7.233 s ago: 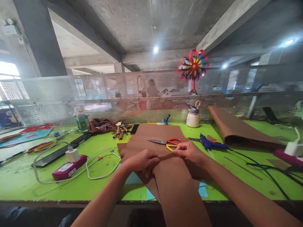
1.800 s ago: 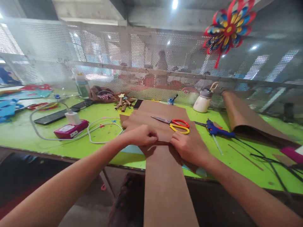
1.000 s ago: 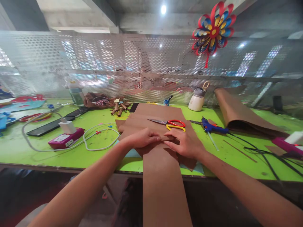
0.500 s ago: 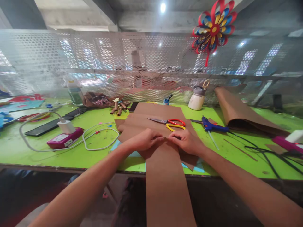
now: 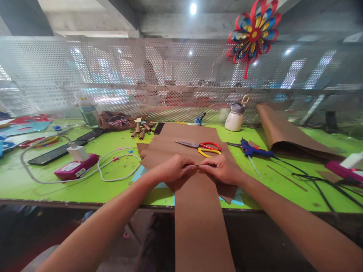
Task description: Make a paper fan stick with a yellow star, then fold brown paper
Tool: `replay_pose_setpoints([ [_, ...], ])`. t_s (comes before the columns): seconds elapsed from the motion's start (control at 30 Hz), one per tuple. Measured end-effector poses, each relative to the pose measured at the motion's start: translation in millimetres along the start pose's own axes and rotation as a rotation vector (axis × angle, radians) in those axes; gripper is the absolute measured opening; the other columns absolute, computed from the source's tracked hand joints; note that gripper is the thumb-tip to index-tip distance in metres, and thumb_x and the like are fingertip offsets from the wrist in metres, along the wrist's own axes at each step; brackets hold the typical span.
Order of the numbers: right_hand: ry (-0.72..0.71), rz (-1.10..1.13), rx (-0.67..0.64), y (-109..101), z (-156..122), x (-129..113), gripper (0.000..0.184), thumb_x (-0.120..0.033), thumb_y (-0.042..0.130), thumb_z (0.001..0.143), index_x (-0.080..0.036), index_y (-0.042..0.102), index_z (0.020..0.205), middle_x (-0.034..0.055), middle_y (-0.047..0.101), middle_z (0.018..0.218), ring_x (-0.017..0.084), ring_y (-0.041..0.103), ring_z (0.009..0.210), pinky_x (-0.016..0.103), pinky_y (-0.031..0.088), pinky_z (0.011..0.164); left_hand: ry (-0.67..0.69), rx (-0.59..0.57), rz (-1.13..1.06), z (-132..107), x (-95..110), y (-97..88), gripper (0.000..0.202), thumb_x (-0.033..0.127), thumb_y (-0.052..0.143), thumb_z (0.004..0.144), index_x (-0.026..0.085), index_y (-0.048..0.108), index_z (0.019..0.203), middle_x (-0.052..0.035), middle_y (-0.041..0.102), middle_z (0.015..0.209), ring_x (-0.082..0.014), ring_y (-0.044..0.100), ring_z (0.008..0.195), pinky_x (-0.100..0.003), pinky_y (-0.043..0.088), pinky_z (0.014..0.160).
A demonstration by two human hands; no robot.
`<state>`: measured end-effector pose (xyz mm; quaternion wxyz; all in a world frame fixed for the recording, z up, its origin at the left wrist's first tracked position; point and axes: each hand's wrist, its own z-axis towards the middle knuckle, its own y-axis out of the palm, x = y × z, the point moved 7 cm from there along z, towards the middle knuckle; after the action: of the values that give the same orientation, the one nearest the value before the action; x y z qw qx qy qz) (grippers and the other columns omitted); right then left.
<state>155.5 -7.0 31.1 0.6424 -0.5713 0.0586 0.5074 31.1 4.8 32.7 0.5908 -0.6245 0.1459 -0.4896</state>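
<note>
A long strip of brown paper (image 5: 200, 219) runs from under my hands over the table's front edge and hangs down toward me. At its far end my left hand (image 5: 177, 168) and my right hand (image 5: 224, 168) pinch the paper's edge, fingertips almost meeting in the middle. Both hands are closed, and the edge between the fingers is mostly hidden. Just beyond them, scissors (image 5: 198, 146) with one red and one yellow handle loop lie on further brown paper sheets (image 5: 187, 132). Light blue paper (image 5: 138, 173) shows from beneath.
Right of my hands lie a blue glue gun (image 5: 255, 149) with its cord and a folded brown paper sheet (image 5: 292, 132). A white bottle (image 5: 235, 118) stands behind. At left are a purple power strip (image 5: 76, 166), a white cable (image 5: 113, 177) and short brown paper rolls (image 5: 141, 132).
Both hands keep the same pinch on the paper's edge, with only slight finger movement. The whole view has shifted a little.
</note>
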Motion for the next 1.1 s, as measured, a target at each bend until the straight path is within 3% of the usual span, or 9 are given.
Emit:
replay_pose_setpoints([
  [0.33, 0.069, 0.12, 0.053, -9, 1, 13, 0.025, -0.036, 0.057, 0.079, -0.014, 0.069, 0.078, 0.0019, 0.064, 0.066, 0.012, 0.053, 0.061, 0.023, 0.04, 0.055, -0.111, -0.086, -0.025, -4, -6, -3.9, 0.035, 0.039, 0.035, 0.089, 0.015, 0.056, 0.073, 0.0033, 0.046, 0.054, -0.008, 0.035, 0.049, -0.021, 0.024, 0.048],
  [0.47, 0.157, 0.271, 0.05, -9, 1, 24, 0.029, -0.041, 0.06, 0.076, -0.013, 0.065, 0.074, -0.0019, 0.053, 0.051, 0.009, 0.044, 0.045, 0.021, 0.032, 0.044, -0.075, -0.055, -0.055, -3, -3, -3.8, 0.033, 0.039, 0.038, 0.089, 0.015, 0.055, 0.074, 0.0017, 0.052, 0.059, -0.0086, 0.041, 0.052, -0.02, 0.028, 0.05],
  [0.6, 0.181, 0.356, 0.127, -19, 2, 26, 0.032, -0.044, 0.065, 0.07, -0.012, 0.064, 0.071, -0.0027, 0.051, 0.05, 0.008, 0.042, 0.046, 0.022, 0.032, 0.044, -0.106, -0.04, -0.156, -2, -6, -3.3, 0.034, 0.041, 0.035, 0.09, 0.016, 0.052, 0.076, 0.0024, 0.053, 0.053, -0.0089, 0.046, 0.046, -0.02, 0.032, 0.049],
  [0.73, 0.194, 0.375, 0.213, -29, 1, 27, 0.031, -0.044, 0.068, 0.068, -0.013, 0.065, 0.068, -0.0028, 0.05, 0.051, 0.007, 0.041, 0.048, 0.022, 0.031, 0.047, -0.212, -0.073, -0.231, -4, -15, -0.6, 0.039, 0.046, 0.032, 0.09, 0.016, 0.049, 0.071, 0.0031, 0.052, 0.044, -0.0094, 0.049, 0.04, -0.019, 0.034, 0.045],
  [0.87, 0.198, 0.37, 0.249, -34, -1, 23, 0.029, -0.042, 0.068, 0.068, -0.013, 0.066, 0.068, -0.0023, 0.051, 0.053, 0.008, 0.04, 0.05, 0.023, 0.031, 0.048, -0.235, -0.096, -0.337, -5, -14, -0.9, 0.039, 0.049, 0.034, 0.089, 0.015, 0.053, 0.08, 0.0033, 0.054, 0.044, -0.0097, 0.051, 0.041, -0.019, 0.035, 0.044],
  [1.1, 0.132, 0.31, 0.256, -37, -1, 18, 0.03, -0.044, 0.062, 0.073, -0.014, 0.065, 0.069, -0.0021, 0.05, 0.056, 0.009, 0.043, 0.054, 0.023, 0.033, 0.051, -0.32, -0.147, -0.532, -9, -17, -1.1, 0.047, 0.056, 0.039, 0.084, 0.014, 0.054, 0.071, 0.0028, 0.048, 0.042, -0.0069, 0.039, 0.036, -0.019, 0.024, 0.037],
])
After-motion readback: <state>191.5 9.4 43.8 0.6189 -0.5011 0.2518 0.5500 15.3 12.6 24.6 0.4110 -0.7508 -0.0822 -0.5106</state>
